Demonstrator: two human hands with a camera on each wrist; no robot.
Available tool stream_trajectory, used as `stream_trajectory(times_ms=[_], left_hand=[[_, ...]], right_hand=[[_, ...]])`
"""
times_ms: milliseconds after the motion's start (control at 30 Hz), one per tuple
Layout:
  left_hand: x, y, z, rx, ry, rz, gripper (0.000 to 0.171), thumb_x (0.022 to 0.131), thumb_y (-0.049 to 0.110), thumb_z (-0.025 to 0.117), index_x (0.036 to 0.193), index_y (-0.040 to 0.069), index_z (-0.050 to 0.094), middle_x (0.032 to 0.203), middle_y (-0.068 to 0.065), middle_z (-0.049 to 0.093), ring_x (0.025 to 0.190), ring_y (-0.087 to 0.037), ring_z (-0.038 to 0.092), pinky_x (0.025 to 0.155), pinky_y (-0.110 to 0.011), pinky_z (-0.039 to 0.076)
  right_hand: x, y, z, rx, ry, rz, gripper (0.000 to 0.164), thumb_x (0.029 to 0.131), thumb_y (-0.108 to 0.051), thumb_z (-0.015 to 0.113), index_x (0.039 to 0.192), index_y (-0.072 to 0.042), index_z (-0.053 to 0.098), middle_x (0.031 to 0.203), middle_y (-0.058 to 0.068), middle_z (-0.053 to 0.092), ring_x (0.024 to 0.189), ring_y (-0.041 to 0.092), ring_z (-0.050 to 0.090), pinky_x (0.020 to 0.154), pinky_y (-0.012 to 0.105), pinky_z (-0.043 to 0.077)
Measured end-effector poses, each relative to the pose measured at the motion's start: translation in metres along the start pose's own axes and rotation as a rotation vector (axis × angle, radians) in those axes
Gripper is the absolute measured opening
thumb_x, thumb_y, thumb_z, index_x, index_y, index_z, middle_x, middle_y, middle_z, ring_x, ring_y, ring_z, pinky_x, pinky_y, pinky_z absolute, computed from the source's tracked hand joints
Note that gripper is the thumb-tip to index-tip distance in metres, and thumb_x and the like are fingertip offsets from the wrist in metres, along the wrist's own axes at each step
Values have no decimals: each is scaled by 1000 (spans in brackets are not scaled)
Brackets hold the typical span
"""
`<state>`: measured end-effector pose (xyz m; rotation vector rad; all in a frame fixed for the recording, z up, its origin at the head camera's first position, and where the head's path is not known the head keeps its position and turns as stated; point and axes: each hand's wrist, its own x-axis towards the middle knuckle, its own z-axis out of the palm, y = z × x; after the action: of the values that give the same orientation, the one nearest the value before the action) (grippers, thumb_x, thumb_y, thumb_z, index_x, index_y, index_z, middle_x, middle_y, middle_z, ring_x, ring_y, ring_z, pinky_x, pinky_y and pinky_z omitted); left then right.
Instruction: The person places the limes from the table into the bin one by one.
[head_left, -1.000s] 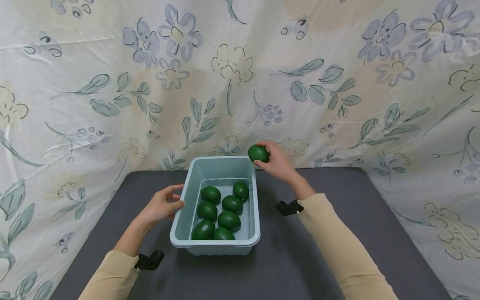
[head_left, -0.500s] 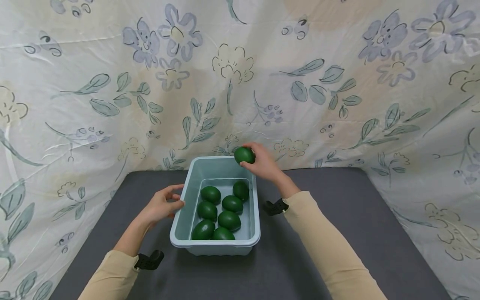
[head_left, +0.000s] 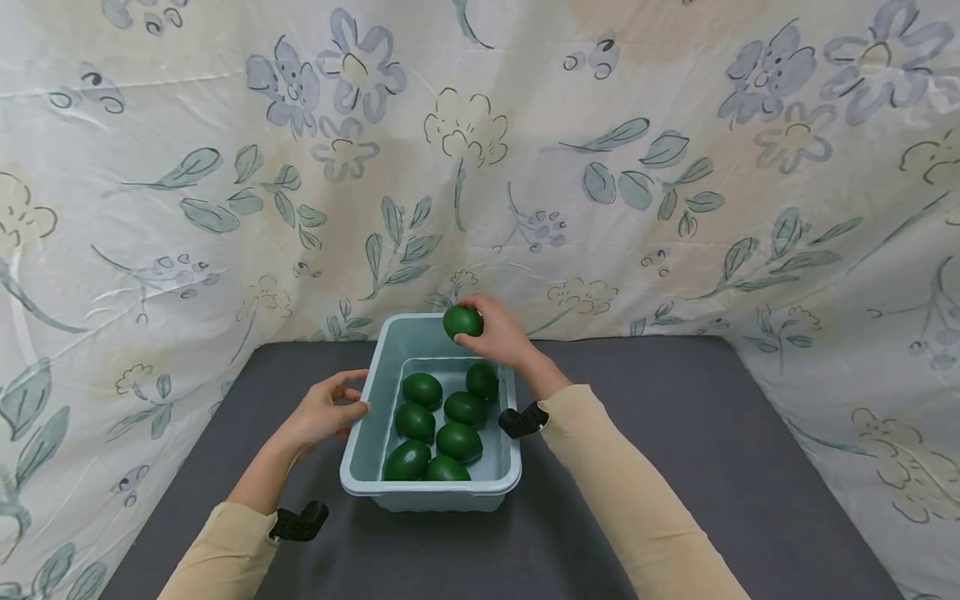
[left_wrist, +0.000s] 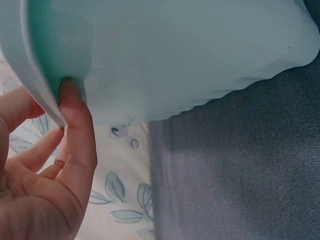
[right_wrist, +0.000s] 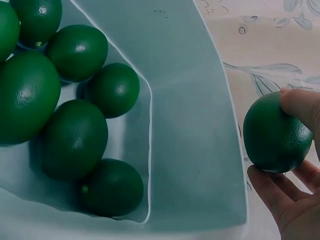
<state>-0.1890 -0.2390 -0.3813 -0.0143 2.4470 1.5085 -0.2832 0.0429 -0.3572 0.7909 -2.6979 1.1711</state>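
Note:
A dark green lime (head_left: 462, 322) is held between the thumb and fingers of my right hand (head_left: 501, 335), above the far end of a pale blue plastic bin (head_left: 432, 486). Seen from the right wrist, the held lime (right_wrist: 276, 133) is smooth and oval, just beyond the bin's far rim. Several similar limes (head_left: 459, 442) lie loose on the bin floor, most toward its near and middle part. At the bin's left side, my left hand (head_left: 324, 408) pinches the rim; the left wrist view has a fingertip (left_wrist: 70, 92) pressed to the outer wall under the lip.
The bin stands on a dark grey tabletop (head_left: 637, 467). Behind and at both sides hangs a floral cloth (head_left: 480, 167), close to the table's back edge. Black wrist bands (head_left: 298, 522) sit on both forearms.
My right hand has carried the lime leftward and slightly down, from the bin's far right corner to over its far end. My left hand and the limes in the bin stay put.

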Motion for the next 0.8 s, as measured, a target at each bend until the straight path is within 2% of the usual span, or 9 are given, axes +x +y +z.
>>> stream_trajectory(times_ms=[167,500,733,800], left_hand=[[0,0,0,-1,-2,0,60,88,11,59,142,9,32,109,-18,50,88,-21,59,67,-40,55],[-1,1,0,6,0,1,59,88,11,58,142,9,32,108,-18,51,86,-21,60,67,-40,55],[-1,2,0,3,-2,0,60,88,10,58,142,9,32,108,-18,50,86,-21,60,67,-40,55],[-1,2,0,5,-2,-1,60,88,11,58,142,8,31,108,-18,50,85,-21,60,67,-40,55]], right_hand=[[-1,-4,5,3,-10,-23,49,84,-23,66,126,-9,48,119,12,51,99,25,52,76,36,49],[1,-12,10,-4,-96,29,52,86,-24,65,132,-13,45,125,11,46,102,25,52,80,38,49],[1,-14,6,-31,-140,54,60,88,-28,62,140,-14,37,141,12,35,126,29,40,100,45,38],[0,-13,5,-32,-144,52,60,88,-28,61,141,-14,36,142,11,35,127,28,39,101,44,36]])
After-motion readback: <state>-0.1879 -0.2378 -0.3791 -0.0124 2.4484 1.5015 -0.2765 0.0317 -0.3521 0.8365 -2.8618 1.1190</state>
